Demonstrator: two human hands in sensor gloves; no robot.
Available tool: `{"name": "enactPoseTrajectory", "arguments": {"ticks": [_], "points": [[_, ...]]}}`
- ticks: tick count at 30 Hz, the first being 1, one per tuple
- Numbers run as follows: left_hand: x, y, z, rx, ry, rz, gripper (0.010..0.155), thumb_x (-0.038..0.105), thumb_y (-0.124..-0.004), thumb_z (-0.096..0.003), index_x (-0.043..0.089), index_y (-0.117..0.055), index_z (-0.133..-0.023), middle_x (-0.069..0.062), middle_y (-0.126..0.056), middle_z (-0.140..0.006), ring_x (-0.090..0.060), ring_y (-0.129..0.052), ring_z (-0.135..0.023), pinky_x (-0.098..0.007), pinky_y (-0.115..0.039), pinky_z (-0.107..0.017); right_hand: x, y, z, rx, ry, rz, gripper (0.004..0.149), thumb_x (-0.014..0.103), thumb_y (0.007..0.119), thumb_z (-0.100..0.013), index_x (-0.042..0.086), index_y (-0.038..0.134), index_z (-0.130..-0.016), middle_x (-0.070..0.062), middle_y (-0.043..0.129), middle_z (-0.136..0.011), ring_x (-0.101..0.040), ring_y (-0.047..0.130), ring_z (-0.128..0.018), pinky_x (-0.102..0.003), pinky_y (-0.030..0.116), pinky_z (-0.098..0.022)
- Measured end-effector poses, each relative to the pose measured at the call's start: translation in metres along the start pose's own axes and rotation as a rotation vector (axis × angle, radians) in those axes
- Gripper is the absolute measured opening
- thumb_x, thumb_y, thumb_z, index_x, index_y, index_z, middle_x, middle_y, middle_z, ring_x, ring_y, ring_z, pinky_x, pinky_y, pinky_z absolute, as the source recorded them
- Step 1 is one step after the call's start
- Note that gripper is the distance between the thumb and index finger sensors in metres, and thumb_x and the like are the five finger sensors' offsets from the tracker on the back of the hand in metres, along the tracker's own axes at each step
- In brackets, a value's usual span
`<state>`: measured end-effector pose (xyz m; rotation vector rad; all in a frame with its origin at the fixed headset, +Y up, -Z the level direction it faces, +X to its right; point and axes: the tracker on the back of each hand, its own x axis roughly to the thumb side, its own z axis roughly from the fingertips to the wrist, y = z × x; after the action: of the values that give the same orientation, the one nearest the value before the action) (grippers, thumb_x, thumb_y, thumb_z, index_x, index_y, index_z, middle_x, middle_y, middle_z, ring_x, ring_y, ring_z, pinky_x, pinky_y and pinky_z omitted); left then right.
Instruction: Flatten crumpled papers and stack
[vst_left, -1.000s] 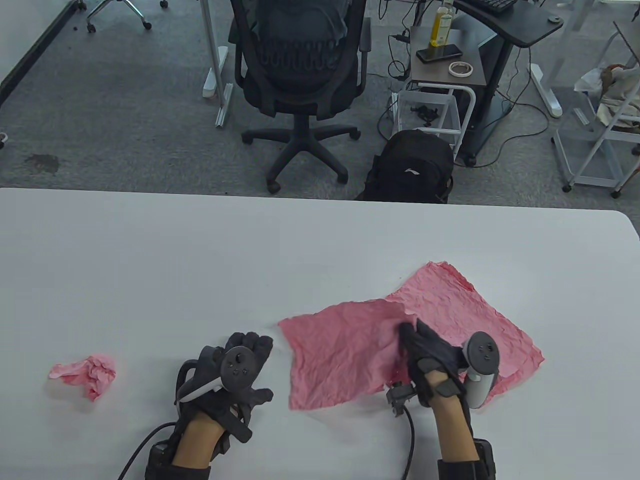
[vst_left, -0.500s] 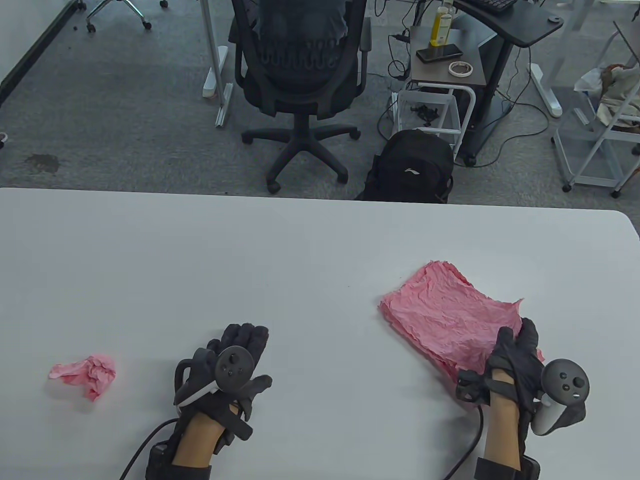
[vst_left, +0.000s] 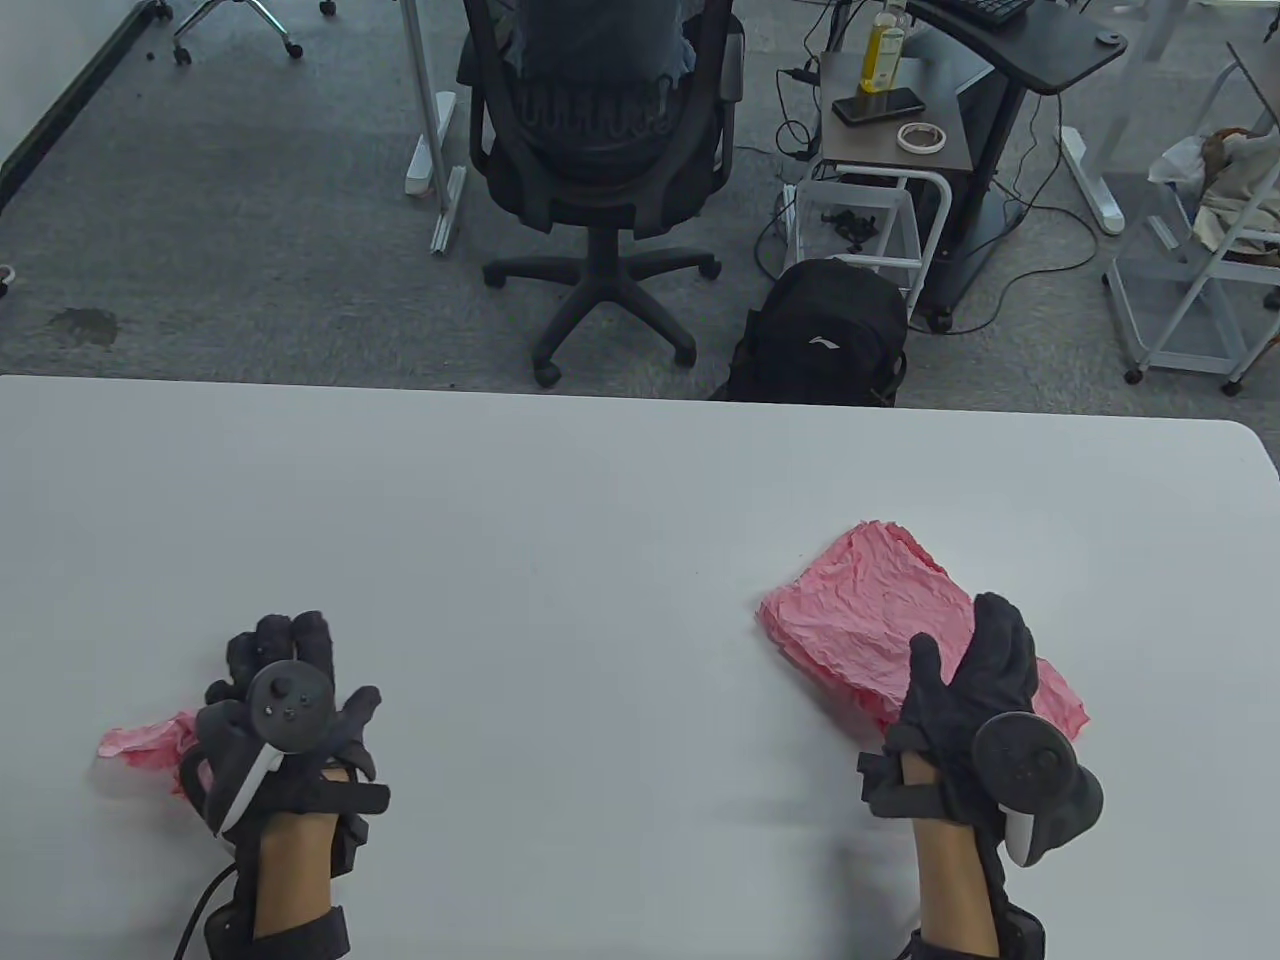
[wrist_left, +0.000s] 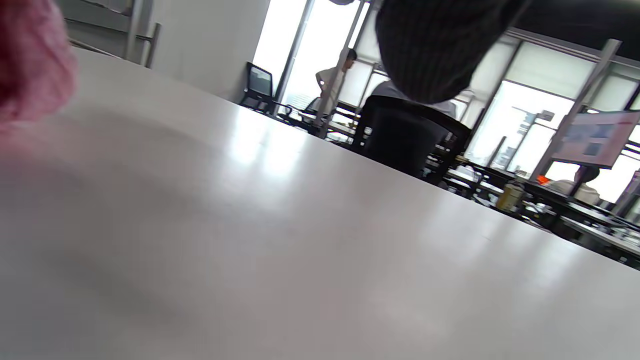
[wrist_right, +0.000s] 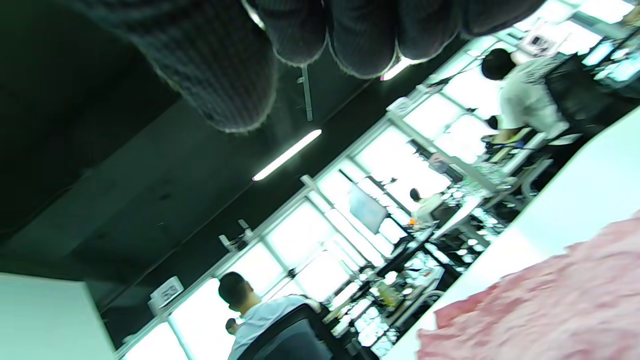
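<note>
While the right hand (vst_left: 975, 690) is laid with straight fingers on the near right part of the pink stack (vst_left: 860, 610), nothing is gripped by it; the flattened sheets are merely pressed down. Half a second ago the same hand was seen at the stack's near corner, just after a sheet had been folded over onto the pile, so the placing of that sheet is judged to be finished. The left hand (vst_left: 275, 700), which was resting idle well to the left of the stack, has been carried further left and is now set over the crumpled paper ball (vst_left: 140, 742). Its fingers are seen curled above the ball, but whether the ball is already pinched cannot be told, since most of it is hidden under the glove. The ball lies far to the left of the stack on the white table (vst_left: 600, 500). It is judged to be the next paper to be flattened.
</note>
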<state>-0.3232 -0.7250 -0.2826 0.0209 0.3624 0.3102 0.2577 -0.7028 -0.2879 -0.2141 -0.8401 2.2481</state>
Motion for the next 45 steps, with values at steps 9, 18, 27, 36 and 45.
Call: {"name": "enactPoseTrajectory", "arguments": {"ticks": [9,18,27,36,45], "points": [[-0.051,-0.014,-0.003,-0.101,0.382,0.061,0.078,0.053,-0.082,-0.0488,0.029,-0.048,-0.115,-0.004,0.007,-0.111,-0.045,0.007,-0.106,-0.077,-0.013,-0.068,-0.002,0.018,0.006,0.111,0.035,-0.03,0.063,0.036,0.08,-0.051,0.01,0.054,-0.103,-0.026,0.057,-0.104,-0.055,0.053,-0.091,-0.069,0.049,-0.059],[-0.053,-0.023,-0.016,-0.112,0.356,-0.006,0.073,0.028,-0.084,-0.0477,0.022,-0.05,-0.112,-0.022,-0.029,-0.112,-0.049,-0.055,-0.093,-0.051,-0.069,-0.061,-0.001,0.026,0.007,0.154,0.013,-0.06,0.059,0.035,0.08,-0.051,0.009,0.061,-0.101,-0.026,0.06,-0.103,-0.055,0.055,-0.091,-0.069,0.05,-0.059],[-0.011,-0.013,-0.012,0.117,0.061,0.04,0.065,0.032,-0.087,-0.0459,0.021,-0.065,-0.106,-0.021,-0.058,-0.102,-0.04,-0.08,-0.073,-0.044,-0.078,-0.05,0.016,0.045,0.019,0.228,-0.111,-0.1,0.055,0.035,0.079,-0.052,0.009,0.067,-0.098,-0.024,0.068,-0.1,-0.053,0.06,-0.091,-0.07,0.05,-0.059],[0.037,-0.014,0.008,0.202,-0.208,0.191,0.071,0.04,-0.085,-0.0473,0.017,-0.057,-0.108,-0.021,-0.061,-0.101,-0.037,-0.084,-0.07,-0.04,-0.08,-0.044,0.044,0.079,0.042,0.399,-0.236,-0.133,0.054,0.036,0.079,-0.052,0.01,0.068,-0.098,-0.023,0.07,-0.099,-0.052,0.062,-0.09,-0.071,0.051,-0.059],[0.087,-0.041,0.022,0.074,-0.514,0.395,0.077,0.05,-0.079,-0.0489,0.011,-0.051,-0.109,-0.02,-0.067,-0.098,-0.038,-0.086,-0.067,-0.041,-0.081,-0.043,0.084,0.127,0.06,0.675,-0.327,-0.207,0.056,0.035,0.079,-0.052,0.011,0.064,-0.101,-0.023,0.066,-0.103,-0.052,0.058,-0.093,-0.072,0.048,-0.06]]}}
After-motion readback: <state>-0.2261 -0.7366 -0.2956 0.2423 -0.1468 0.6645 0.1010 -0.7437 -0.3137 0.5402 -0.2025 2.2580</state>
